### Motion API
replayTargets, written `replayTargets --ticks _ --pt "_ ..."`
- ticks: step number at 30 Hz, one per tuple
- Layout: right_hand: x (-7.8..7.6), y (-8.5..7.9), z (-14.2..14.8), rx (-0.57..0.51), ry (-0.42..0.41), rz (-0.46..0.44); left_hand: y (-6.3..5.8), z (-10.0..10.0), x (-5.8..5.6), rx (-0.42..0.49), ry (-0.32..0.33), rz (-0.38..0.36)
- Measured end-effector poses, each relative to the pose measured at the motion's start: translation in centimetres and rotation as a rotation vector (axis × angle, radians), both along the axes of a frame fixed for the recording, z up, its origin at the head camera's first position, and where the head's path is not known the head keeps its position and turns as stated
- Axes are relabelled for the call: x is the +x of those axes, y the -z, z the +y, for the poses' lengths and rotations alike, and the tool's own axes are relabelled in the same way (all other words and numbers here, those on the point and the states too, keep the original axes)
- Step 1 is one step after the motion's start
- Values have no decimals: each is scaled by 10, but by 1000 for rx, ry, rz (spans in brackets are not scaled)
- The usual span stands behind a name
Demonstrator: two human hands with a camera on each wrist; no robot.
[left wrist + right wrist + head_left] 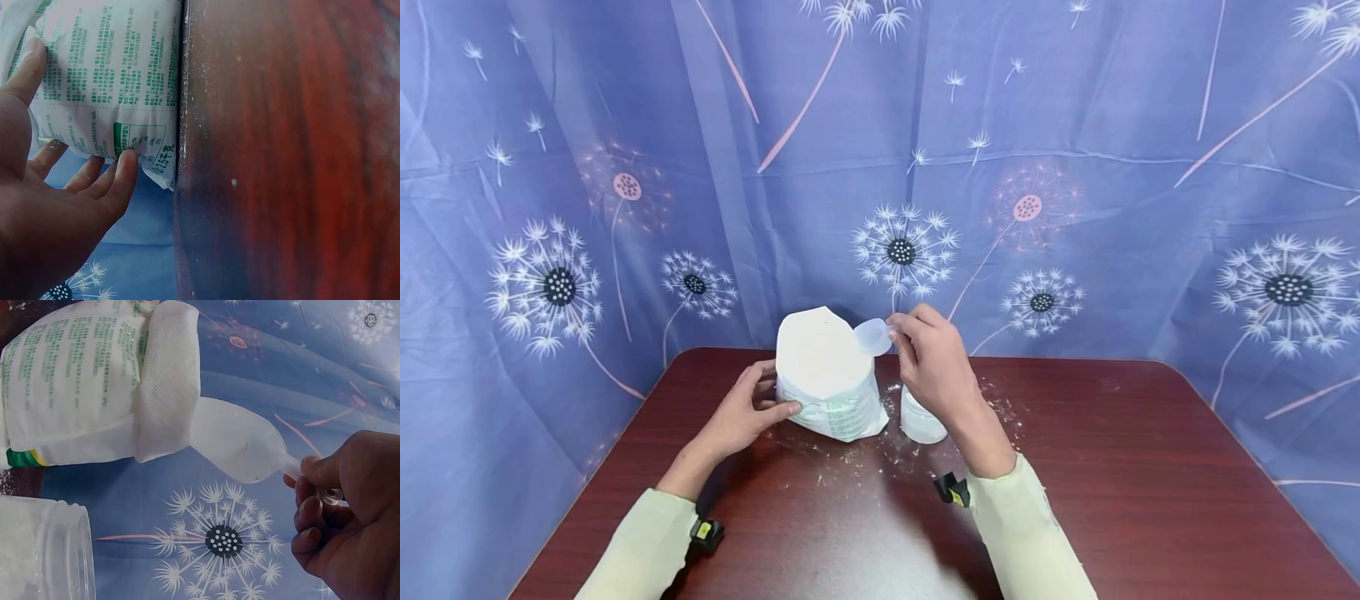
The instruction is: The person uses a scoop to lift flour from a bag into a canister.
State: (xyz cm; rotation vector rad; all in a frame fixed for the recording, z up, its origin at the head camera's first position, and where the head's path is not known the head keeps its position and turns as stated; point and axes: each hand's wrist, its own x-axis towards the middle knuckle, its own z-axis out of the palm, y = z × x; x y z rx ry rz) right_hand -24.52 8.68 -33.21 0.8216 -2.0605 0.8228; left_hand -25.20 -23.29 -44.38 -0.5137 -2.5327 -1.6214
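A white bag (831,400) with green print stands on the table, its top folded back and white powder inside. My left hand (748,410) holds the bag's left side, thumb across the front and fingers curved along the side, as the left wrist view shows. With thumb and fingers my right hand (934,358) pinches the handle of a translucent plastic scoop (240,440). The scoop's bowl is at the bag's right rim, its front edge hidden behind the folded rim in the right wrist view. Below the right hand stands a clear plastic jar (922,425) with white contents, partly hidden by that hand.
White powder (850,457) is scattered over the dark red wooden table (1120,467) around the bag and jar. A blue curtain (1075,108) with dandelion print hangs behind the table and along its sides. Black devices sit at both wrists.
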Motion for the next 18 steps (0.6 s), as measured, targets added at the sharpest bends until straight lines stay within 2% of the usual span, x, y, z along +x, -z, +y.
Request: replayTargets --ticks 18 --pt "2 4 -21 88 63 116 0 0 -1 -12 -2 4"
